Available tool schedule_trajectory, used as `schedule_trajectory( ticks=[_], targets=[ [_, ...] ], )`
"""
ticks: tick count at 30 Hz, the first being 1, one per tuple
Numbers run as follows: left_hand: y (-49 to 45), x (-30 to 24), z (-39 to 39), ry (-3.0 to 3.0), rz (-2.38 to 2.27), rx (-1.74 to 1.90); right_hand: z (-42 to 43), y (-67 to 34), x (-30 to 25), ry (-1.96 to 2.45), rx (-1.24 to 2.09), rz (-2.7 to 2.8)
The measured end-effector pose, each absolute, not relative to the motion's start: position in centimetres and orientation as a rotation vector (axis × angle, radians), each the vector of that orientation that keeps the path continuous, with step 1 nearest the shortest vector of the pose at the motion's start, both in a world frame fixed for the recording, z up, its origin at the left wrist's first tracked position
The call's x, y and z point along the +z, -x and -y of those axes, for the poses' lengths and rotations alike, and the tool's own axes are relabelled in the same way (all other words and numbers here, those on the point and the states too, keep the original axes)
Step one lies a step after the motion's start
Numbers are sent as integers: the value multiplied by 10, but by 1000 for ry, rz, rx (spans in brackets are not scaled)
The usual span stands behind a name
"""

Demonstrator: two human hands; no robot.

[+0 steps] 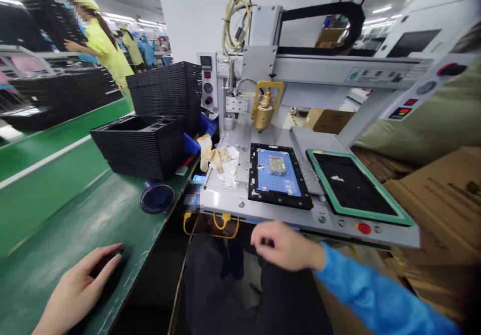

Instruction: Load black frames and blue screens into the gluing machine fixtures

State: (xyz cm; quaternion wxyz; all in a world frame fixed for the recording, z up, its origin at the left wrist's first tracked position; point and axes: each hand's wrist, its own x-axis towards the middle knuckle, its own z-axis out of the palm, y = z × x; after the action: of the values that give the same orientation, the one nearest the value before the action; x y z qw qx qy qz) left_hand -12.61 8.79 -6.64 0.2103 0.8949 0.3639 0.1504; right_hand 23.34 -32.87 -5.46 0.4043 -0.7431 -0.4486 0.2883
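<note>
You are seemingly pausing, left hand (77, 285) (lower left) and right hand (287, 247) (lower centre) loosely parted; reaching the black rectangular frame (278, 198) calls for lifting.

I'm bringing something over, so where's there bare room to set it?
On the green worktop, between the left hand and the nearer black stack, left of the round fan. The machine bed is crowded: gloves, black fixture, green-edged panel.
</note>
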Motion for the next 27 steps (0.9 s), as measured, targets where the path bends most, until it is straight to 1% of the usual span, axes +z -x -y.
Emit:
schedule_trajectory(
  ticks=[3,5,6,7,9,12,16,19,22,25,27],
  targets=[
    [135,-78,-104,-2390,-1077,373,320,-299,30,2136,256,1226],
    [142,-87,-118,-2382,-1110,345,305,-338,63,2357,-26,1209],
    [146,-92,-126,-2387,-1119,333,296,-354,73,2475,-64,1208],
    [149,-97,-133,-2394,-1122,321,286,-368,79,2594,-35,1204],
    [154,-107,-147,-2414,-1108,291,268,-386,81,2773,103,1215],
    [158,-113,-158,-2463,-1103,260,248,-398,70,2847,172,1258],
    [156,-97,-155,-2515,-1125,253,239,-408,53,2723,115,1233],
    [153,-80,-149,-2535,-1122,253,247,-411,50,2519,54,1171],
    [157,-72,-145,-2563,-1119,309,270,-401,55,2149,35,1082],
    [159,-73,-140,-2634,-1075,445,310,-373,57,1713,134,977],
    [147,-72,-133,-2693,-955,459,341,-346,51,1507,184,896]
  ],
)
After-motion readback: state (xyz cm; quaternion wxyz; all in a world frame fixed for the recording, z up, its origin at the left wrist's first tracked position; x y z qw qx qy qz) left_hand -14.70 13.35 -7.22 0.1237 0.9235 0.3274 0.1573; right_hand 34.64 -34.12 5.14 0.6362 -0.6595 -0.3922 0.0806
